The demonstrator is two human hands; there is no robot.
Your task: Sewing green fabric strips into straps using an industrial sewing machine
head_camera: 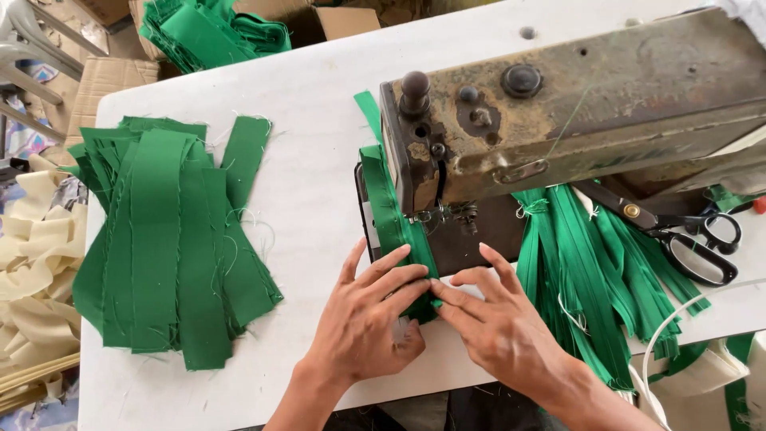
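Observation:
My left hand [369,319] lies flat on a narrow green fabric strip [384,199] in front of an old, rusty sewing machine [574,104]. Its fingers press the near end of the strip to the white table [311,183]. My right hand [499,323] rests beside it, fingertips touching the same strip end where the two hands meet. The strip runs away from me under the presser foot [435,214] and out past the machine's left side.
A pile of cut green fabric strips [167,239] lies on the table's left. A bundle of thin green zippers or tapes [582,263] lies right of the machine, with black scissors [686,235] beyond. Cream fabric [36,263] hangs off the left; cardboard boxes and more green cloth [215,28] sit behind.

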